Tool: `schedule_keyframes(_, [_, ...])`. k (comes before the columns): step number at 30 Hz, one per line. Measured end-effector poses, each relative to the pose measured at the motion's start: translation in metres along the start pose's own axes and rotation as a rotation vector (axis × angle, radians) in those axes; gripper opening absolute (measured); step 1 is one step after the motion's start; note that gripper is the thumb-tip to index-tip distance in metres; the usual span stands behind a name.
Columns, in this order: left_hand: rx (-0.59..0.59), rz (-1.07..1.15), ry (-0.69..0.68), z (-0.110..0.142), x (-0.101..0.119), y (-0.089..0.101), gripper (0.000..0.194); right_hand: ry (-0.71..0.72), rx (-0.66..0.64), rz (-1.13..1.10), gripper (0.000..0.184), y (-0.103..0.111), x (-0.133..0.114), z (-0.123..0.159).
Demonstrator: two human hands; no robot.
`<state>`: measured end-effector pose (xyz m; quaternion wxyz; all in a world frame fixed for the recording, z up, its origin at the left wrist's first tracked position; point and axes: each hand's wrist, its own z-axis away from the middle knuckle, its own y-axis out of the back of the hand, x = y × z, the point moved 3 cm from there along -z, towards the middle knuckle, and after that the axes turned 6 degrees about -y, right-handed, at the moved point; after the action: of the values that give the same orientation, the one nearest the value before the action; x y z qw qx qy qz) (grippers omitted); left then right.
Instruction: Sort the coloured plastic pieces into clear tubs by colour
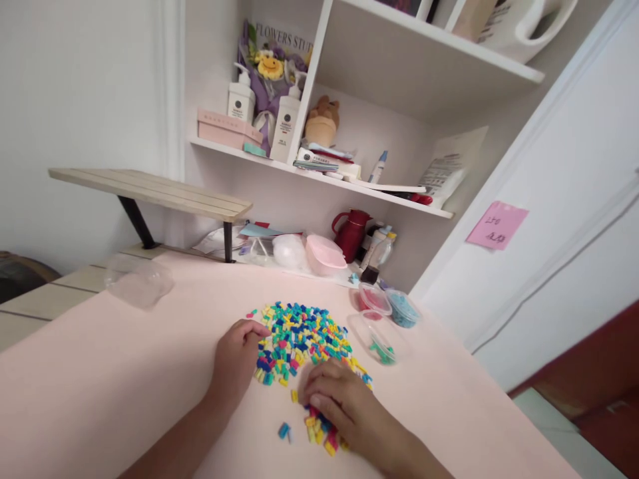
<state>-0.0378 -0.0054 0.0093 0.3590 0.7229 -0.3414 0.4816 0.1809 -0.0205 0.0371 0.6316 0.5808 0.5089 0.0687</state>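
A wide pile of small colourful plastic building bricks (304, 332) lies on the pink tabletop. My left hand (239, 349) rests at the pile's left edge, its fingers curled and the fingertips close to the bricks. Anything between those fingers is hidden. At the near side, my right hand (337, 399) is bent over a smaller cluster of yellow, red and blue bricks (319, 429). Its fingers are drawn together, and the hand hides part of the cluster and whatever it may hold. A loose blue brick (284, 430) lies left of this cluster.
Right of the pile stand clear tubs with red pieces (374, 299), blue pieces (403, 309) and green pieces (382, 349). An empty-looking clear container (138, 281) sits far left, near a wooden riser (150, 189). Behind are a pink box (325, 254), a red jug (351, 233) and shelves.
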Motion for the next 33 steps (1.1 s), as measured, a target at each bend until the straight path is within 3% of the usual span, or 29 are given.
schedule_keyframes(5, [0.026, 0.033, -0.006, 0.000, -0.002, 0.001, 0.023, -0.079, 0.092, -0.011, 0.032, 0.000, 0.004, -0.003])
schedule_keyframes(9, [0.030, 0.032, -0.006, -0.001, -0.003, 0.001, 0.023, -0.063, 0.047, 0.156, 0.038, -0.005, 0.002, -0.011])
schedule_keyframes(16, [0.027, 0.027, -0.006, -0.002, -0.001, 0.001, 0.024, -0.046, -0.025, 0.195, 0.024, 0.004, -0.007, -0.025])
schedule_keyframes(21, [0.026, 0.017, 0.001, -0.002, -0.003, 0.000, 0.024, -0.045, 0.058, 0.180, 0.042, -0.019, -0.005, -0.035])
schedule_keyframes(24, [0.026, 0.007, 0.004, -0.003, -0.003, 0.000, 0.024, -0.079, 0.072, 0.169, 0.040, -0.027, -0.002, -0.038])
schedule_keyframes(33, [-0.002, -0.028, 0.052, -0.001, 0.003, 0.001, 0.023, -0.166, 0.106, 0.074, 0.034, -0.008, 0.022, -0.031])
